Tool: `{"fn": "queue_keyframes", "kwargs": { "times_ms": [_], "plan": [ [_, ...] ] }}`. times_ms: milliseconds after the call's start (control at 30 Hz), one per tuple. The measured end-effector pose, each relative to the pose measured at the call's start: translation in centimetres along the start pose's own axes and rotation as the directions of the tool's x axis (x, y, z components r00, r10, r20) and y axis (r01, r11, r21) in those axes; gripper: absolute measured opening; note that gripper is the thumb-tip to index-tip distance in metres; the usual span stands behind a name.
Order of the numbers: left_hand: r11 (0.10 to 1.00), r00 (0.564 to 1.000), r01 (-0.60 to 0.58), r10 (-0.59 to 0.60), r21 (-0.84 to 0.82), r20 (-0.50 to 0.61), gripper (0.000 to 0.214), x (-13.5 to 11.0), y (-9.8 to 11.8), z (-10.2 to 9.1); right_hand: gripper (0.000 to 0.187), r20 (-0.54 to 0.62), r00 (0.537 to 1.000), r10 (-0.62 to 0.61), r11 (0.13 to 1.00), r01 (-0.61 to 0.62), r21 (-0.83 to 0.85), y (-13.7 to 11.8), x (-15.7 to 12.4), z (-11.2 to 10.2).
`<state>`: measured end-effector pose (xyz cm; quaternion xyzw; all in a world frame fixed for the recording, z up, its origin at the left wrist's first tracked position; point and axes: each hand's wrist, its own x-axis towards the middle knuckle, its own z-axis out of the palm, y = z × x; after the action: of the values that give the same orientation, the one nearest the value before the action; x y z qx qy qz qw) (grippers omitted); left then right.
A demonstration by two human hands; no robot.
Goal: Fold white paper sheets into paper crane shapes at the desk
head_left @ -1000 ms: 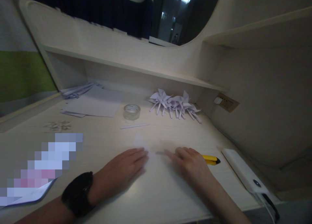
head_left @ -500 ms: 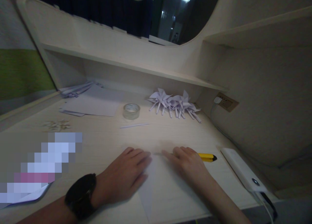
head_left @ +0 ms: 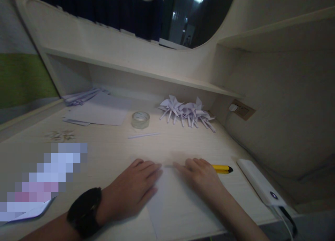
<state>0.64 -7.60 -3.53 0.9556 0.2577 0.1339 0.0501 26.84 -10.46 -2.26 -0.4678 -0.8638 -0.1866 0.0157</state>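
White paper lies on the surface in the head view, a narrow wedge of it running from under the left hand toward the near edge. That hand rests flat, back up, fingers stretched out over the paper; a black watch circles its wrist. Across from it, just right of the paper, the right hand is curled round a yellow tool. Its black end sticks out behind the knuckles, while a thin grey tip, blurred, points at the paper; whether they touch, I can't tell. Farther back sit a stick, tape, pinwheels and sheets.
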Motion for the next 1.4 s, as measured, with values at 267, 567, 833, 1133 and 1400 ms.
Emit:
{"fn": "queue_keyframes", "kwargs": {
  "times_ms": [267, 567, 833, 1133, 1400],
  "plan": [
    [1.0, 1.0, -0.006, 0.006, 0.0, -0.01, 0.041, -0.16, -0.12, -0.05, 0.038, 0.0, 1.0, -0.003, 1.0, 0.003, -0.015, -0.04, 0.01, -0.2],
    [1.0, 0.999, -0.012, 0.011, -0.024, -0.048, 0.041, -0.09, -0.44, 0.45, 0.039, -0.009, 1.0, -0.018, 0.999, 0.018, -0.031, 0.05, 0.08, -0.01],
    [1.0, 1.0, -0.006, 0.006, -0.013, -0.013, 0.041, -0.09, -0.32, 0.14, 0.041, -0.001, 1.0, -0.02, 0.999, 0.02, -0.029, -0.02, 0.14, 0.02],
    [0.999, 0.998, -0.027, 0.024, -0.04, -0.065, 0.041, -0.07, -0.45, 0.17, 0.041, 0.004, 0.998, -0.058, 0.997, 0.058, -0.05, 0.12, 0.42, -0.67],
    [1.0, 1.0, -0.01, 0.01, -0.017, -0.021, 0.042, -0.02, -0.29, 0.01, 0.041, -0.037, 0.998, -0.051, 0.998, 0.05, -0.036, 0.19, 0.2, -0.31]
  ]
}}
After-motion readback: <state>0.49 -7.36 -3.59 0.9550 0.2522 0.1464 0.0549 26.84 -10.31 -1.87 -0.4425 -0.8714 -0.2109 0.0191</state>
